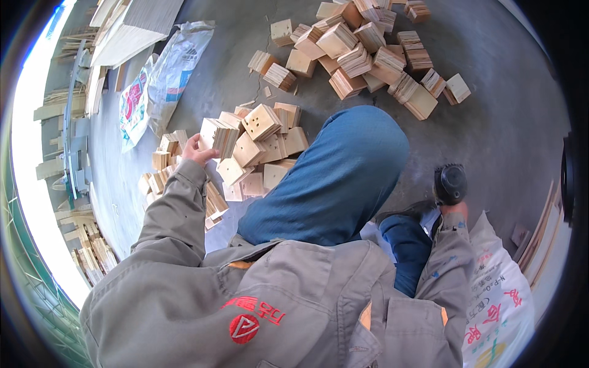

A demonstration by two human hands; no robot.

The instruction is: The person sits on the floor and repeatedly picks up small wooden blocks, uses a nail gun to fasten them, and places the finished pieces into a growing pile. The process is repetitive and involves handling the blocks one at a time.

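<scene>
My left hand (pixel 197 151) is closed round a stack of thin wooden pieces (pixel 218 136), thumb on the near side. The stack sits at the left edge of a pile of wooden blocks (pixel 264 150), some with small drilled holes. Off to the right, beside my shoe (pixel 408 211), my right hand (pixel 455 210) grips a black tool with a round end (pixel 451 184). Its body hides most of those fingers, and its exact kind cannot be made out. My bent knee (pixel 362 153) rises between the two hands.
A larger heap of plywood blocks (pixel 368 52) lies on the grey floor ahead. Plastic sacks (pixel 175 67) and stacked boards (pixel 138 27) are at the far left. More blocks (pixel 162 159) lie left of my hand. A white printed sack (pixel 497 294) stands at the near right.
</scene>
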